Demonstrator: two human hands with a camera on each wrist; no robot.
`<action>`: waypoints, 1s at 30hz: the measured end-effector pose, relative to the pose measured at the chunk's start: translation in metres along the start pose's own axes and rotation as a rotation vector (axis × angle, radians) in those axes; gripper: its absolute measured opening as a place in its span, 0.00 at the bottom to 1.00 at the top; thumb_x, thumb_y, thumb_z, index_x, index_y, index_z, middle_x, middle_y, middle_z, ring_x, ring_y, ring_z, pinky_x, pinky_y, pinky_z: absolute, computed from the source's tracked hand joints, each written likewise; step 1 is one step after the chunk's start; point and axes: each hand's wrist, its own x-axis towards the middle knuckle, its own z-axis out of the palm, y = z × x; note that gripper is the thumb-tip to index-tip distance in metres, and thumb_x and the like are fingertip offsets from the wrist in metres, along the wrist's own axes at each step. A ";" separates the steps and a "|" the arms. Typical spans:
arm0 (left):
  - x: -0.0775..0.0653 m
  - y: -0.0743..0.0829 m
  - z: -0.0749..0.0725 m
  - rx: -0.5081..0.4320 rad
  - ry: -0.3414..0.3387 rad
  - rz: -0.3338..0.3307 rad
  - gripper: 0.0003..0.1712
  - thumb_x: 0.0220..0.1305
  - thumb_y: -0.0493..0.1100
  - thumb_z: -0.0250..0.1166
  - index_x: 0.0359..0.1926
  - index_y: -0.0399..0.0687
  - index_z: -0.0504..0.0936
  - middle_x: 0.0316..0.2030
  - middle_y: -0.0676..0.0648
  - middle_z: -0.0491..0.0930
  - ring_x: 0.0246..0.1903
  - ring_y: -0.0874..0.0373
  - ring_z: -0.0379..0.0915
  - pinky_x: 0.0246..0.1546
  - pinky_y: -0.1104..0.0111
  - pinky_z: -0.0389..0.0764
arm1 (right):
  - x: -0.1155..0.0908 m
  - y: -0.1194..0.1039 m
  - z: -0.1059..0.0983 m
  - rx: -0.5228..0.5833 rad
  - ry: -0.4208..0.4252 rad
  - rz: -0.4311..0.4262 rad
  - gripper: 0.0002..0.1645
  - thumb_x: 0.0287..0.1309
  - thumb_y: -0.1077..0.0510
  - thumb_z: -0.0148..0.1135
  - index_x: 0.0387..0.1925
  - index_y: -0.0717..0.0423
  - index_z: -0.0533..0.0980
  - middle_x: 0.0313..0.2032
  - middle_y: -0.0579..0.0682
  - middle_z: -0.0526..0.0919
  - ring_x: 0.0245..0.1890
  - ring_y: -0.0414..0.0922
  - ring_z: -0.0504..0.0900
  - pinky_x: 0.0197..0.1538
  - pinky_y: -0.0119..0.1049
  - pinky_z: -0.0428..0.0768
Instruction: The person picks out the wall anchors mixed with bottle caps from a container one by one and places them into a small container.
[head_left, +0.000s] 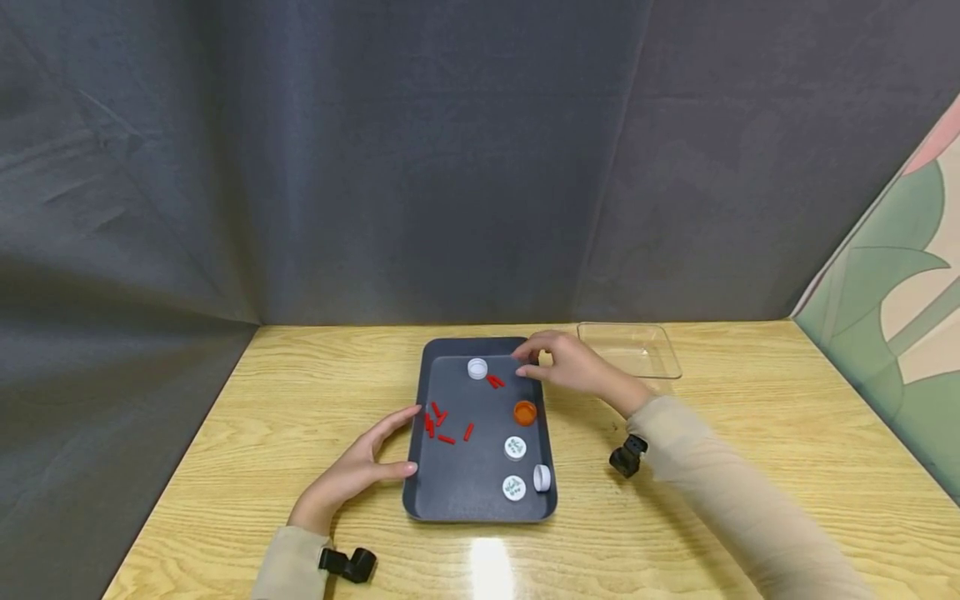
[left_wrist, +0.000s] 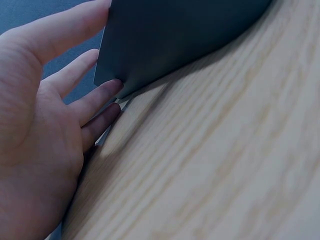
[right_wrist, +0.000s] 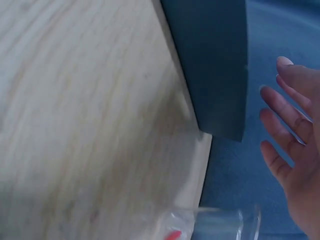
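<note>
A dark grey tray (head_left: 465,500) lies on the wooden table. My left hand (head_left: 352,471) touches its left side with thumb and fingers spread; in the left wrist view the fingertips meet the tray's wall (left_wrist: 165,40). Over the far right corner hovers my right hand (head_left: 566,362), fingers loosely bent and apart, with nothing visible between them. On the tray sit an upturned white cap (head_left: 477,368), an orange cap (head_left: 525,412), two white caps with green print (head_left: 514,448) and a white cap on its side (head_left: 542,478). Several short red sticks (head_left: 446,439) are scattered at the left, others beside the upturned cap.
A clear rectangular dish (head_left: 660,362) stands behind the right forearm, near the table's back edge. Grey cloth (head_left: 450,167) hangs behind the table (head_left: 315,375). A patterned panel (head_left: 922,333) is at the far right.
</note>
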 end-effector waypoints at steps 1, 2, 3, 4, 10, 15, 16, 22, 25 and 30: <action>0.000 0.000 0.000 0.000 0.000 0.001 0.46 0.59 0.36 0.71 0.75 0.53 0.60 0.75 0.49 0.55 0.74 0.49 0.42 0.70 0.42 0.41 | 0.001 0.000 0.002 -0.014 -0.008 -0.007 0.15 0.57 0.57 0.73 0.45 0.58 0.85 0.41 0.47 0.85 0.42 0.50 0.80 0.48 0.50 0.78; 0.000 0.000 0.000 0.000 -0.001 0.003 0.46 0.59 0.36 0.71 0.76 0.53 0.60 0.75 0.48 0.55 0.74 0.48 0.42 0.70 0.42 0.41 | 0.002 0.000 0.004 -0.027 -0.017 -0.016 0.15 0.57 0.57 0.73 0.46 0.58 0.85 0.42 0.47 0.85 0.44 0.49 0.80 0.49 0.50 0.78; 0.000 0.000 0.000 0.000 -0.001 0.004 0.46 0.59 0.36 0.71 0.76 0.52 0.60 0.75 0.48 0.55 0.74 0.48 0.42 0.70 0.42 0.41 | 0.003 -0.001 0.006 -0.042 -0.025 -0.023 0.15 0.57 0.57 0.73 0.46 0.57 0.85 0.43 0.46 0.85 0.44 0.49 0.80 0.49 0.49 0.78; 0.000 0.001 0.000 0.000 -0.001 0.004 0.46 0.59 0.36 0.72 0.76 0.52 0.60 0.75 0.48 0.55 0.74 0.48 0.42 0.70 0.42 0.41 | 0.004 0.000 0.008 -0.054 -0.032 -0.028 0.15 0.57 0.56 0.72 0.46 0.57 0.85 0.43 0.46 0.85 0.45 0.48 0.80 0.50 0.48 0.78; 0.000 0.000 0.000 -0.002 -0.004 0.000 0.46 0.59 0.37 0.72 0.76 0.53 0.60 0.75 0.48 0.54 0.74 0.48 0.42 0.70 0.42 0.42 | 0.010 0.003 0.018 -0.117 -0.080 -0.058 0.16 0.59 0.55 0.71 0.48 0.55 0.85 0.44 0.45 0.85 0.46 0.46 0.80 0.50 0.43 0.78; 0.001 0.000 0.000 -0.001 -0.003 0.006 0.46 0.59 0.37 0.72 0.75 0.52 0.61 0.75 0.48 0.54 0.74 0.48 0.42 0.70 0.42 0.42 | 0.015 0.004 0.023 -0.172 -0.114 -0.095 0.16 0.58 0.55 0.72 0.47 0.53 0.85 0.43 0.44 0.85 0.46 0.46 0.80 0.51 0.43 0.78; 0.000 0.000 0.000 0.000 -0.001 0.008 0.46 0.59 0.37 0.72 0.75 0.52 0.61 0.75 0.48 0.54 0.74 0.48 0.42 0.70 0.42 0.42 | 0.016 0.004 0.024 -0.181 -0.117 -0.099 0.16 0.58 0.54 0.72 0.47 0.53 0.85 0.43 0.44 0.85 0.46 0.46 0.80 0.52 0.43 0.78; 0.000 0.001 0.000 -0.002 -0.002 0.008 0.47 0.59 0.37 0.72 0.75 0.51 0.60 0.75 0.47 0.54 0.74 0.48 0.42 0.70 0.41 0.41 | 0.022 0.004 0.027 -0.218 -0.144 -0.115 0.15 0.58 0.54 0.72 0.46 0.52 0.85 0.42 0.45 0.84 0.45 0.46 0.79 0.52 0.43 0.77; 0.001 0.001 0.000 0.000 -0.005 0.007 0.47 0.59 0.37 0.72 0.76 0.51 0.60 0.75 0.47 0.54 0.74 0.48 0.42 0.70 0.41 0.41 | 0.024 0.006 0.028 -0.246 -0.167 -0.121 0.15 0.57 0.53 0.72 0.46 0.52 0.85 0.40 0.45 0.83 0.44 0.46 0.79 0.51 0.43 0.77; 0.001 0.001 0.001 0.003 -0.004 0.006 0.47 0.59 0.36 0.72 0.76 0.51 0.60 0.75 0.47 0.54 0.74 0.47 0.42 0.70 0.40 0.41 | 0.029 0.010 0.029 -0.288 -0.195 -0.125 0.14 0.57 0.54 0.73 0.46 0.51 0.85 0.40 0.45 0.83 0.45 0.45 0.78 0.52 0.43 0.77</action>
